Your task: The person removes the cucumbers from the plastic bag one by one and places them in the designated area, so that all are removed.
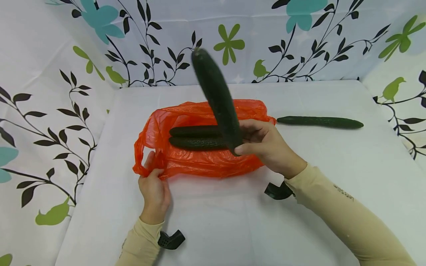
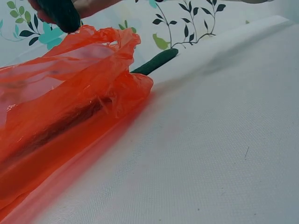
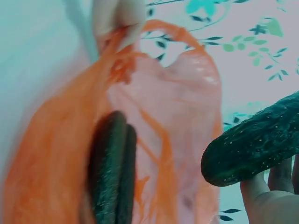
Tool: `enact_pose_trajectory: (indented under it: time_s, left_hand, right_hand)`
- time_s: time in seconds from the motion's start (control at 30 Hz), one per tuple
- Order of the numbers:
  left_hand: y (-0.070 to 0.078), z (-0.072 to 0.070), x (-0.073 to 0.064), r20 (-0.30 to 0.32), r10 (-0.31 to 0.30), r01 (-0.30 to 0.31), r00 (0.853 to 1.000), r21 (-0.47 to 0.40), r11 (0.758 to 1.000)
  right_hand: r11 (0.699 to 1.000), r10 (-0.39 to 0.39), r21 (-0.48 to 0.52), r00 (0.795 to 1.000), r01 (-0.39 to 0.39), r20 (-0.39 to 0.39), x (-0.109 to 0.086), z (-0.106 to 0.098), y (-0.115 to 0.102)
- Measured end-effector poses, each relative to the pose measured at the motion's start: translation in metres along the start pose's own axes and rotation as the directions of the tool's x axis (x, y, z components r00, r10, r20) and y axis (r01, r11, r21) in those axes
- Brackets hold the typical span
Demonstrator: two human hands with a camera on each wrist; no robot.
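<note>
A dark green cucumber (image 1: 217,98) is held up over the bag by my right hand (image 1: 266,146), pinched near its lower end between thumb and fingers. Its far end points up and to the left. Below it lies an orange plastic bag (image 1: 206,166), its mouth spread, with two more cucumbers (image 1: 193,143) side by side inside. My left hand (image 1: 154,192) grips the bag's left edge by the handle, as the right wrist view also shows at the bag's top (image 3: 124,51). In the left wrist view the bag's side (image 2: 70,121) fills the left part.
Another cucumber (image 1: 319,122) lies on the white tabletop (image 1: 299,221) to the right of the bag. A patterned cloth (image 1: 186,22) with leaves, flowers and birds hangs behind and at both sides. Black wrist devices (image 1: 171,240) show below both hands.
</note>
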State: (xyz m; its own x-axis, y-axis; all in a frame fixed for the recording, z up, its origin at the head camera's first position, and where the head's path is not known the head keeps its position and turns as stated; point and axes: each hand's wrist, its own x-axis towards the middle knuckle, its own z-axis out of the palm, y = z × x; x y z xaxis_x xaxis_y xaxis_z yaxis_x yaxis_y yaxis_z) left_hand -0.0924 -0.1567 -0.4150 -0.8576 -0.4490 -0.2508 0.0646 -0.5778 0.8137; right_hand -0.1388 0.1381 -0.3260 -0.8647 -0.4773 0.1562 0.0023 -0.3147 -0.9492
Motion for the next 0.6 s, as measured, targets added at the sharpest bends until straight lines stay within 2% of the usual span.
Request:
enact_pose_trajectory:
  time_s: [0.17,0.33,0.6]
  left_hand:
    - [0.000,0.000,0.000,-0.013,-0.010,0.010,1.000,0.018,1.000]
    - [-0.001,0.000,0.001,-0.026,-0.019,0.020,0.999,0.028,0.999]
    - [-0.002,0.003,0.001,-0.017,0.011,-0.011,1.000,-0.012,1.000]
  right_hand:
    - [0.986,-0.054,0.158,0.998,0.056,-0.018,-0.004,-0.009,-0.018]
    - [0.949,-0.085,0.299,0.994,0.103,-0.074,-0.009,-0.022,-0.039]
    - [0.886,-0.148,0.410,0.969,0.219,-0.196,-0.018,-0.040,-0.060]
